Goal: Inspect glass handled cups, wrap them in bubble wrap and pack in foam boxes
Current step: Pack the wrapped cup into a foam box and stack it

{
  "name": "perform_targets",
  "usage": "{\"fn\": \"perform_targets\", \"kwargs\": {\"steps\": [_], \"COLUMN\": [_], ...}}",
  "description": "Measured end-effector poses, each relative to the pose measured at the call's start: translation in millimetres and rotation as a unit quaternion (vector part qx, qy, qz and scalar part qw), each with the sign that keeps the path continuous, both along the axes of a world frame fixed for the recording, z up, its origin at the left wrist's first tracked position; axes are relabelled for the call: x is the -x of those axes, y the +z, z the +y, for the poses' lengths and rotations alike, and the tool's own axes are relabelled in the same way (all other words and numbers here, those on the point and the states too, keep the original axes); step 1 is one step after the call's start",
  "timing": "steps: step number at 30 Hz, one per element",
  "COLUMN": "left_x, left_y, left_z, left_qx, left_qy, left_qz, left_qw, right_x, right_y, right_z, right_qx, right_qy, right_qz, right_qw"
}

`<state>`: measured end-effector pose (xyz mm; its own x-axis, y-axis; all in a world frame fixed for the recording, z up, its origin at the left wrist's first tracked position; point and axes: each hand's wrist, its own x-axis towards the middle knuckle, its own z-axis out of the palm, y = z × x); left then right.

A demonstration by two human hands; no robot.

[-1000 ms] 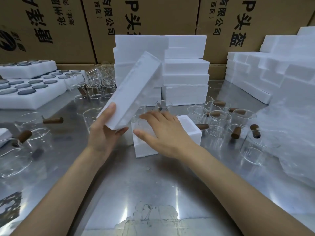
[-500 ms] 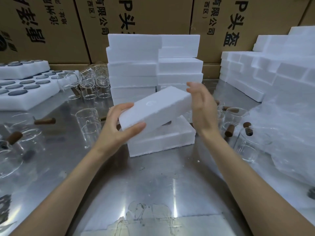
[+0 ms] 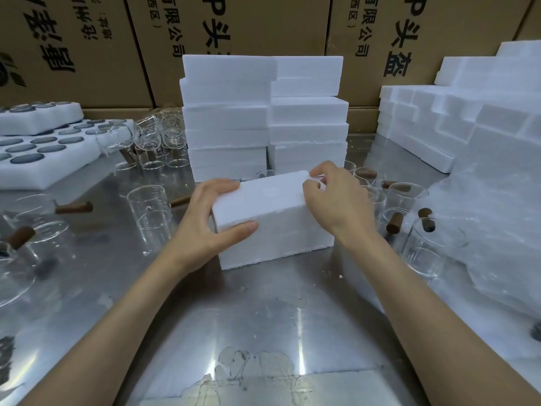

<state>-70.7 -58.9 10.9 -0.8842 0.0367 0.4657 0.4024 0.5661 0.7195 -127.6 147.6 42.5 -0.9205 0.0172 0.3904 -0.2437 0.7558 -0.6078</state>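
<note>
Two tall stacks of foam boxes (image 3: 263, 118) rise at the back of the steel table (image 3: 263, 317), in front of cardboard cartons (image 3: 263, 24). Before them a closed foam box (image 3: 281, 227) sits on the table among glass handled cups (image 3: 149, 212). The left hand (image 3: 205, 227) grips its near-left corner, thumb across the front; the right hand (image 3: 336, 200) pinches its far-right top edge with curled fingers.

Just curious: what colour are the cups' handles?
Brown, wood-like handles, clearest in the head view.
</note>
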Motion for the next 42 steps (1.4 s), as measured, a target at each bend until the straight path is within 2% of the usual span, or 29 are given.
{"fn": "perform_targets", "kwargs": {"steps": [7,14,17,21,23,25,29,34,38,42], "left_x": [0,-1,-10,-34,-44,-52,-55,-32,21,88], "left_y": [-1,-1,1,0,-1,5,34,82,112,127], "left_z": [-3,-3,-6,-3,7,22,36,68,113,163], "left_qx": [-0.067,-0.064,-0.069,-0.185,-0.249,-0.274,-0.240,-0.198,-0.178,-0.188], "left_qy": [-0.020,-0.020,-0.024,-0.008,-0.026,-0.018,0.041,0.008,-0.029,-0.082], "left_qz": [-0.051,-0.073,-0.119,-0.213,-0.222,-0.209,-0.143,-0.093,-0.095,-0.140], "left_qw": [0.996,0.995,0.990,0.959,0.942,0.939,0.959,0.976,0.979,0.969], "right_x": [-9,-12,-14,-13,-12,-12,-14,-2,23,64], "right_y": [3,3,5,6,8,9,19,70,123,148], "right_z": [-7,-8,-6,-2,0,4,20,61,109,154], "right_qx": [-0.033,-0.006,0.012,0.023,0.049,0.084,0.168,0.223,0.208,0.203], "right_qy": [-0.026,-0.009,0.003,0.012,0.019,0.034,0.061,0.043,-0.007,-0.046], "right_qz": [-0.030,-0.052,-0.059,-0.080,-0.102,-0.125,-0.149,-0.072,0.006,-0.002], "right_qw": [0.999,0.999,0.998,0.996,0.993,0.988,0.972,0.971,0.978,0.978]}}
